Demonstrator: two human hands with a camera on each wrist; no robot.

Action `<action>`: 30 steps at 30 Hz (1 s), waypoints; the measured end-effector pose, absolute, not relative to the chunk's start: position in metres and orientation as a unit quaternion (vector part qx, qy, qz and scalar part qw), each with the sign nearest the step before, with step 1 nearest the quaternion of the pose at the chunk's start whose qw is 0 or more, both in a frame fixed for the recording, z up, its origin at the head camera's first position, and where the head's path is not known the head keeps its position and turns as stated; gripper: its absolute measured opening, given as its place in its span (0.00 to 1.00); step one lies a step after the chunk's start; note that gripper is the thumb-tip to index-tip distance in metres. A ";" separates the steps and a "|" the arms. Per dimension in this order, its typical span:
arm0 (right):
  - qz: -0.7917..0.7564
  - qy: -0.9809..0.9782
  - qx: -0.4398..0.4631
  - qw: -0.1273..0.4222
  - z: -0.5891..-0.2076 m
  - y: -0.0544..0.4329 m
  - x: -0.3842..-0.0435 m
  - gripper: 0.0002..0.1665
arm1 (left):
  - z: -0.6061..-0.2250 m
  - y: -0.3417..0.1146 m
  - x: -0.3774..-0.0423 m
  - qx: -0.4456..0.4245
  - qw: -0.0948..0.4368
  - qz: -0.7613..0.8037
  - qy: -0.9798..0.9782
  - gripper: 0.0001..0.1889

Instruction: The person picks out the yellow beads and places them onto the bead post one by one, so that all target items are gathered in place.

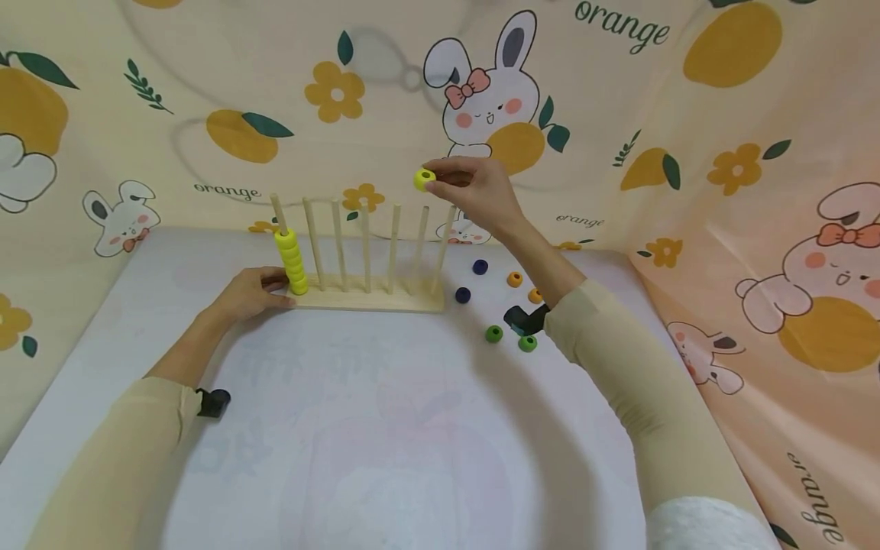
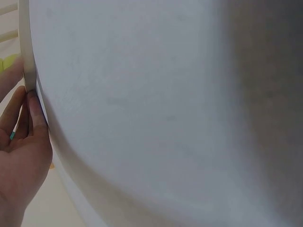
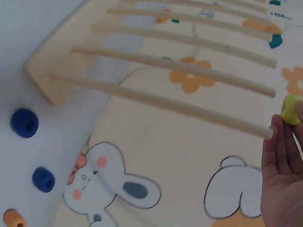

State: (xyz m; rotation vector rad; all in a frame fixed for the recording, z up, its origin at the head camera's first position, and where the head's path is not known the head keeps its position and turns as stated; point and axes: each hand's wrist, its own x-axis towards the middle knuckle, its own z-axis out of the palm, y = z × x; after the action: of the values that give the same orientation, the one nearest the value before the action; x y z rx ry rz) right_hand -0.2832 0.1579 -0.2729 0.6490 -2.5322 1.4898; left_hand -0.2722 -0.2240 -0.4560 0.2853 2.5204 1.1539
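Observation:
Thumb and fingertips of my right hand (image 1: 481, 195) pinch a yellow bead (image 1: 421, 184), raised above the right-hand pegs of a wooden peg rack (image 1: 371, 301). In the right wrist view, this bead (image 3: 288, 109) is close to the tip of the end peg (image 3: 189, 106). At the rack's far left, my left hand (image 1: 241, 296) grips the end of the base. The left wrist view shows the fingers (image 2: 38, 111) against that end of the base. A stack of yellow beads (image 1: 292, 258) fills most of the leftmost peg; the other pegs are bare.
Right of the rack lie two dark blue beads (image 1: 480, 266), two orange beads (image 1: 514, 279) and two green beads (image 1: 493, 334) on the white table (image 1: 385, 428). A patterned cloth (image 1: 392, 92) hangs behind the table and along its right side.

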 end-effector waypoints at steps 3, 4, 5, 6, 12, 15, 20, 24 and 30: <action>0.492 -0.837 0.230 0.068 -0.270 0.149 -0.284 0.17 | -0.456 -0.223 -0.272 0.101 0.176 0.412 0.888 0.40; 0.492 -0.836 0.234 0.069 -0.269 0.145 -0.285 0.17 | -0.456 -0.223 -0.271 0.102 0.177 0.412 0.888 0.40; 0.493 -0.834 0.240 0.071 -0.269 0.142 -0.286 0.17 | -0.456 -0.223 -0.271 0.102 0.177 0.412 0.888 0.40; 0.494 -0.832 0.244 0.071 -0.268 0.139 -0.286 0.17 | -0.456 -0.224 -0.271 0.103 0.177 0.411 0.888 0.41; 0.516 -0.812 0.266 0.061 -0.267 0.119 -0.288 0.17 | -0.458 -0.226 -0.272 0.104 0.174 0.403 0.893 0.41; 0.518 -0.805 0.282 0.059 -0.267 0.110 -0.290 0.16 | -0.457 -0.226 -0.273 0.104 0.170 0.404 0.893 0.40; 0.504 -0.809 0.297 0.052 -0.267 0.095 -0.291 0.15 | -0.456 -0.226 -0.273 0.100 0.174 0.406 0.892 0.40; 0.489 -0.820 0.295 0.040 -0.266 0.084 -0.292 0.16 | -0.456 -0.224 -0.271 0.097 0.179 0.405 0.892 0.40; 0.469 -0.828 0.305 0.033 -0.265 0.069 -0.295 0.17 | -0.457 -0.223 -0.273 0.097 0.178 0.406 0.891 0.40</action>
State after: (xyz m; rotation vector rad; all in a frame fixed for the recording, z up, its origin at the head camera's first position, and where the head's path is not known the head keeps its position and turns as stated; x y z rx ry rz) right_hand -0.2947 0.0688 -0.2647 0.9384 -2.5486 1.4446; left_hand -0.2728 -0.2229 -0.4572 0.2737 2.5220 1.1485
